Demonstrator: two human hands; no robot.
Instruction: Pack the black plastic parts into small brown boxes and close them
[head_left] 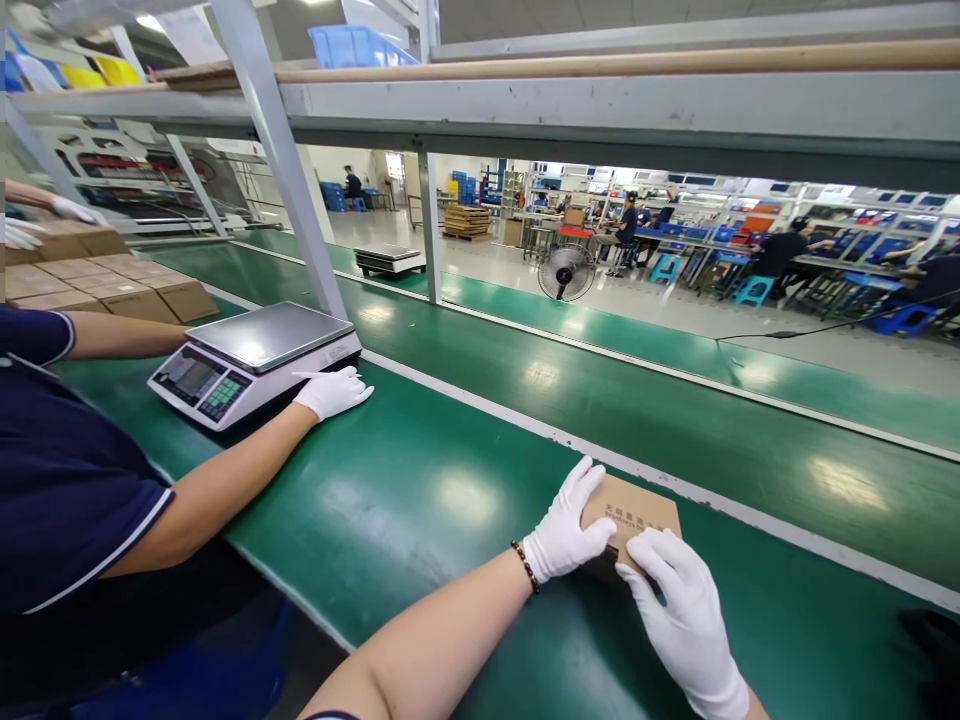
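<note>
Both gloved hands, left hand (568, 528) and right hand (682, 610), rest with fingers spread flat on the small cardboard box (636, 510) lying on the green desk (420, 490) (co-worker's scale (255, 362) well apart); press evenly, keeping the box square

Small box (634, 510) is lying on the bench (420, 490), near edge, right of centre; left hand (564, 528) and right hand (686, 615) are resting on it. Scale (255, 362) is sitting far left, a co-worker's hand (332, 391) touching its right side. Cartons (105, 285) are lying behind the scale; fan (565, 272) is standing beyond the bench.
</note>
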